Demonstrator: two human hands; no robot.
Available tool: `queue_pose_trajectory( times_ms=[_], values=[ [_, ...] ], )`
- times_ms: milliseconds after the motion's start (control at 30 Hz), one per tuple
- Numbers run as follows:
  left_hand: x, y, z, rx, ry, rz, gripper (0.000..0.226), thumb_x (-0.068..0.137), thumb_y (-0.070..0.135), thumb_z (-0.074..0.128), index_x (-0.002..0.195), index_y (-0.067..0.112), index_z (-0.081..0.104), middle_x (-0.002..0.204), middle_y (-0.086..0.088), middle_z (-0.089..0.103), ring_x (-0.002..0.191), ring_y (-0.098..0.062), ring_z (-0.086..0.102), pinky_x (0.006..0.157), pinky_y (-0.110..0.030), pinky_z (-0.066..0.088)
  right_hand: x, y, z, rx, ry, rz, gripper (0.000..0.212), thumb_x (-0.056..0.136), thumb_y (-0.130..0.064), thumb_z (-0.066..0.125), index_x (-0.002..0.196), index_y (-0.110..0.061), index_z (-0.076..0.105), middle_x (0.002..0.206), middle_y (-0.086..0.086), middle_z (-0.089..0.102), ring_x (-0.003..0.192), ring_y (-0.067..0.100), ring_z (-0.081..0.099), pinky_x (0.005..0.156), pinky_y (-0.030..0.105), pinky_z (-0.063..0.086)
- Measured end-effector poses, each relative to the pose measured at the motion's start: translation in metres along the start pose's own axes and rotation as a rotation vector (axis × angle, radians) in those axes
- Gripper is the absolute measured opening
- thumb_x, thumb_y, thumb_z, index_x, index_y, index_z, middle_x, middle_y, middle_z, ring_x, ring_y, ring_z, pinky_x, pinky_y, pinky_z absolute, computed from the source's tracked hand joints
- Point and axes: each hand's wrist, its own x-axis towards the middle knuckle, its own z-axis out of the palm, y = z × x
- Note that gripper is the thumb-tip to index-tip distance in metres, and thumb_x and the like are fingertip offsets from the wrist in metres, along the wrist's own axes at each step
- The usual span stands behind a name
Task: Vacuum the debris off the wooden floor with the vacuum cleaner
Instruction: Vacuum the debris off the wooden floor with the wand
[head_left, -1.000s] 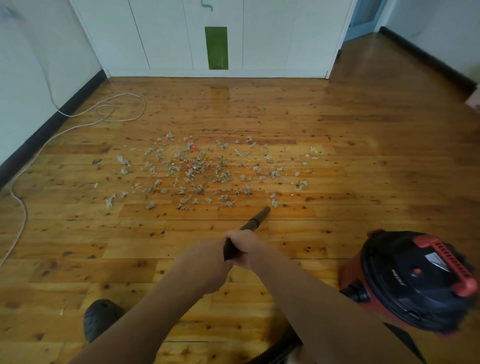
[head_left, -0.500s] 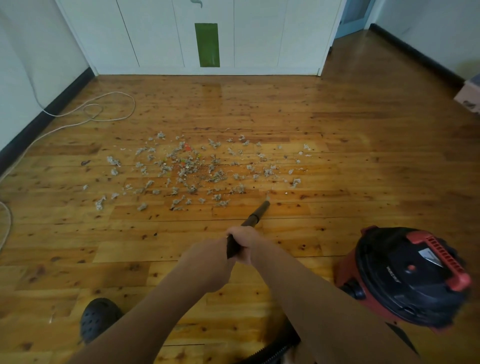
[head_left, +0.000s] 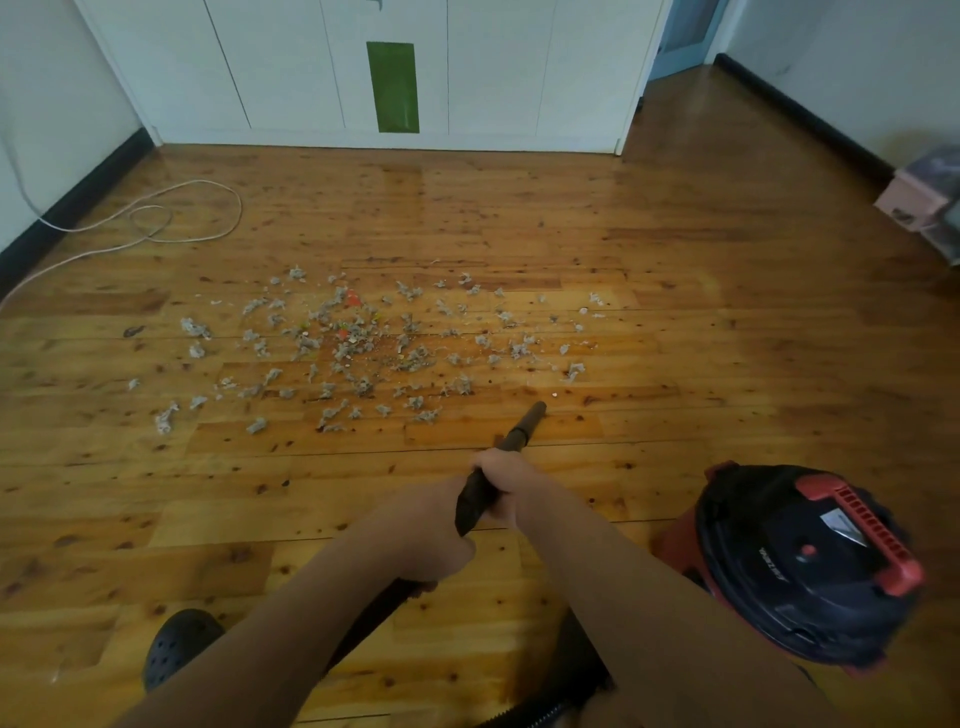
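Observation:
Grey fluffy debris (head_left: 363, 353) with a few red and green bits lies scattered over the wooden floor (head_left: 675, 312) ahead of me. A dark vacuum tube (head_left: 522, 431) points forward and down, its tip close to the floor just right of the nearest clumps. My right hand (head_left: 511, 480) grips the tube higher up and my left hand (head_left: 431, 525) grips it just behind. The red and black vacuum canister (head_left: 802, 566) stands on the floor at my right. Its black hose (head_left: 530, 717) shows at the bottom edge.
A white cable (head_left: 171, 218) loops over the floor at the left near the wall. White cupboard doors (head_left: 467, 73) with a green panel close the far side. A pink box (head_left: 914, 197) sits at the right wall. My black shoe (head_left: 176, 644) is at lower left.
The tube tip has moved a little right and forward along the near edge of the debris. The clump just ahead of the tip is gone. The view shifted slightly.

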Motion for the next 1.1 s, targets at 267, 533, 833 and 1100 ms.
queue_pose_trajectory(
  times_ms=[267,533,833,1100],
  values=[
    [0.008,0.008,0.0,0.006,0.028,0.028,0.027,0.101,0.031,0.048,0.126,0.022,0.041,0.087,-0.008,0.06,0.047,-0.014,0.055,0.044,-0.023,0.045,0.002,-0.01,-0.016,0.014,0.058,-0.031,0.019,0.1,-0.013,0.051,0.116,-0.007,0.044,0.11,0.016,0.059,0.104,0.034,0.062,0.092,0.048,0.054],
    [0.022,0.023,0.004,0.135,0.087,0.013,0.026,0.103,0.032,0.043,0.124,0.017,0.044,0.091,-0.01,0.065,0.051,-0.017,0.056,0.045,-0.026,0.049,-0.002,-0.009,-0.022,0.089,-0.037,-0.022,0.019,0.099,-0.015,0.052,0.115,-0.008,0.046,0.103,0.014,0.058,0.089,0.03,0.06,0.091,0.045,0.055],
    [0.038,0.033,0.004,0.194,0.126,-0.024,0.034,0.102,0.026,0.044,0.135,0.016,0.041,0.089,-0.01,0.067,0.051,-0.017,0.059,0.045,-0.027,0.052,-0.02,-0.011,-0.027,0.074,-0.112,-0.049,0.028,0.096,-0.011,0.052,0.123,-0.005,0.05,0.091,0.01,0.055,0.073,0.023,0.054,0.063,0.032,0.043],
    [0.054,0.043,0.003,0.067,0.081,-0.029,0.023,0.099,0.024,0.045,0.12,0.017,0.05,0.091,-0.014,0.069,0.044,-0.016,0.057,0.043,-0.025,0.049,-0.02,-0.021,-0.038,0.101,-0.074,-0.061,0.023,0.099,-0.011,0.05,0.12,-0.004,0.047,0.1,0.012,0.059,0.075,0.024,0.058,0.052,0.033,0.048]
  ],
)
